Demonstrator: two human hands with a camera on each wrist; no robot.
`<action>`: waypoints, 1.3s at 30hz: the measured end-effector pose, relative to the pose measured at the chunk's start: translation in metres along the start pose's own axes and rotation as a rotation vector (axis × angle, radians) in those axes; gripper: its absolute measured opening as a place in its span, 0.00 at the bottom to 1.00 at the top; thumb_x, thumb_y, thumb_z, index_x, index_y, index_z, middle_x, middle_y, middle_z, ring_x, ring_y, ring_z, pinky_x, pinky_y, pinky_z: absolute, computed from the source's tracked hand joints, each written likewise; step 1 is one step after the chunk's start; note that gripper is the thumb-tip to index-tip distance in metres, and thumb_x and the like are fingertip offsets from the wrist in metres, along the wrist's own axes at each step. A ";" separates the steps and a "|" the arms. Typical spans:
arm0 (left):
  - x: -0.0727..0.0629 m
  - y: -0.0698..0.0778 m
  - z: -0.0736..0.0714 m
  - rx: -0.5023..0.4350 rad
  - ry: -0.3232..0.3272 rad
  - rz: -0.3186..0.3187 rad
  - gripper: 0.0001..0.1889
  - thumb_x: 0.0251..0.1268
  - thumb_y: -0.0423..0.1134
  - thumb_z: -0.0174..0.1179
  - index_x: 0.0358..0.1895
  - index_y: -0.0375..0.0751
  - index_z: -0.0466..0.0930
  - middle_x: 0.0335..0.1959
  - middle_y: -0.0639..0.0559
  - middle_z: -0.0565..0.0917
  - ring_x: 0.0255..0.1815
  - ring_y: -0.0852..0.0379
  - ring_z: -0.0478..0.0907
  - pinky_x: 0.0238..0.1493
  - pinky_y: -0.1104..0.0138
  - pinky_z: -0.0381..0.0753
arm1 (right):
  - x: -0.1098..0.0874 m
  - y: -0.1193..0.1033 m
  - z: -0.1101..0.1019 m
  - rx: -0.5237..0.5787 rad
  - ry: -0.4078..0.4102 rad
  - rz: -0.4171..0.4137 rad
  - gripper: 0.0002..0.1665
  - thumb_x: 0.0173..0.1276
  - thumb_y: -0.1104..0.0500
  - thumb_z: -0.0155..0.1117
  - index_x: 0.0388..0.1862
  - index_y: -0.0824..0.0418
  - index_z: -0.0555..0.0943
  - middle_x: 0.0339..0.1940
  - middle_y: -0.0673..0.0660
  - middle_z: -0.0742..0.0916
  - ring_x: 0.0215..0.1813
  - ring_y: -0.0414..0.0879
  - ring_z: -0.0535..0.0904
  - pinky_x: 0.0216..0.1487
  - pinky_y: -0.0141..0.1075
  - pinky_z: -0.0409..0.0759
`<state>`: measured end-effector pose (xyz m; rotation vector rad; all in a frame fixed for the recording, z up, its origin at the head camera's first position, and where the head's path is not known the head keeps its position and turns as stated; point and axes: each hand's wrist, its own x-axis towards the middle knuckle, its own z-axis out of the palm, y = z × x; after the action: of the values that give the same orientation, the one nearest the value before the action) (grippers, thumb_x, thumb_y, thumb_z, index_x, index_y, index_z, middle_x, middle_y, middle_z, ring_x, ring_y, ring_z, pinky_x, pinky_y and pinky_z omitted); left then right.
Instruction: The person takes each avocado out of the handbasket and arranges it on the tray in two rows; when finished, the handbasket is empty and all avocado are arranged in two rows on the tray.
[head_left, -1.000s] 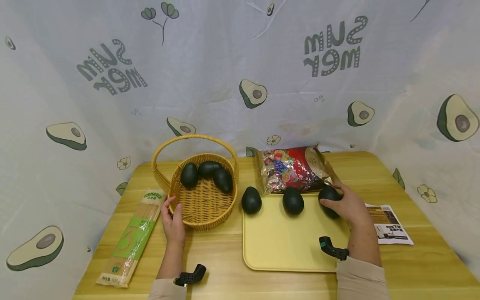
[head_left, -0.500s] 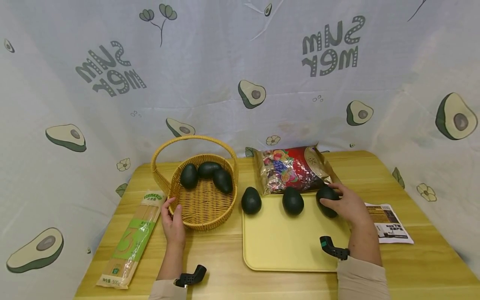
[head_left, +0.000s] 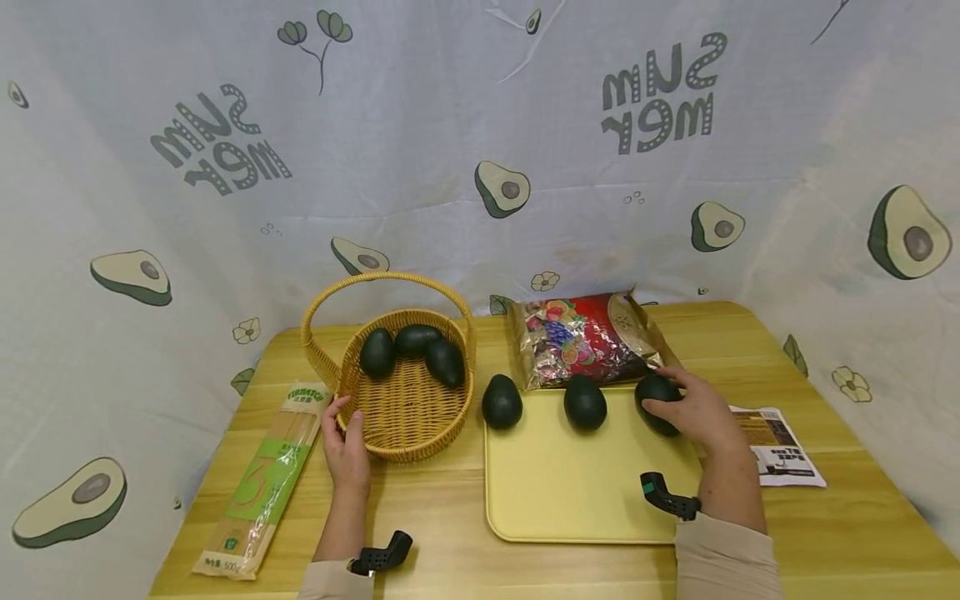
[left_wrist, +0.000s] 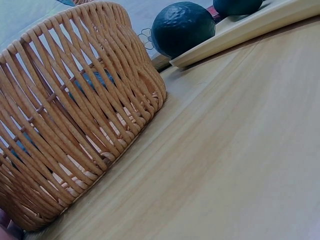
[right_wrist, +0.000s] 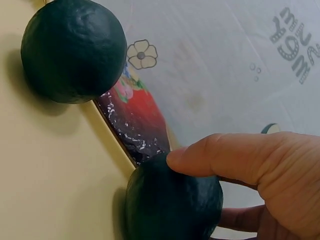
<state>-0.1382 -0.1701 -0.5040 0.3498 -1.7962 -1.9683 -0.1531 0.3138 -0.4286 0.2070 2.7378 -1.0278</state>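
Observation:
My right hand point(head_left: 697, 412) holds a dark green avocado point(head_left: 656, 422) at the back right of a yellow tray point(head_left: 570, 492); in the right wrist view the thumb lies on the avocado's top point(right_wrist: 170, 200). Two more avocados, a middle one point(head_left: 585, 403) and a left one point(head_left: 502, 402), stand along the tray's back edge. My left hand point(head_left: 348, 450) grips the front left side of a wicker basket point(head_left: 405, 421), thumb over the rim and fingers outside. Three avocados point(head_left: 377, 353) lie at the back of the basket. In the left wrist view, the basket's woven wall point(left_wrist: 85, 110) hides most of that hand.
A noodle packet point(head_left: 262, 483) lies left of the basket. Behind the tray is a shiny red and gold bag point(head_left: 592, 342). A printed white packet point(head_left: 780, 458) sits right of the tray, partly behind my right forearm. A patterned curtain point(head_left: 435, 150) hangs behind the table.
The avocado in my right hand has shifted slightly, a little left and then back. My left hand and the basket have stayed in place.

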 end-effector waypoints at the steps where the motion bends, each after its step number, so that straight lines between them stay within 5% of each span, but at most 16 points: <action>1: 0.000 0.000 0.000 -0.001 0.001 0.003 0.17 0.79 0.34 0.48 0.65 0.36 0.67 0.77 0.46 0.62 0.80 0.53 0.52 0.62 0.81 0.58 | 0.000 0.000 0.000 -0.001 -0.003 0.000 0.49 0.72 0.43 0.64 0.82 0.62 0.55 0.74 0.83 0.62 0.70 0.81 0.62 0.63 0.69 0.69; 29: 0.001 -0.003 -0.001 -0.014 -0.012 0.028 0.16 0.79 0.34 0.47 0.65 0.36 0.67 0.76 0.45 0.62 0.82 0.53 0.49 0.64 0.83 0.56 | 0.001 -0.001 0.002 0.016 0.047 0.001 0.47 0.72 0.43 0.64 0.80 0.63 0.59 0.73 0.82 0.66 0.68 0.79 0.65 0.62 0.67 0.71; 39: 0.002 -0.004 0.000 -0.015 0.002 0.038 0.18 0.78 0.32 0.48 0.66 0.31 0.66 0.75 0.43 0.63 0.81 0.52 0.51 0.63 0.82 0.57 | -0.009 -0.022 -0.004 0.005 0.150 -0.076 0.47 0.74 0.40 0.62 0.80 0.64 0.60 0.75 0.78 0.66 0.72 0.77 0.62 0.63 0.70 0.68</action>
<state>-0.1403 -0.1707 -0.5078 0.3105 -1.7734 -1.9540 -0.1497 0.2996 -0.4097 0.1890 2.8988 -1.0795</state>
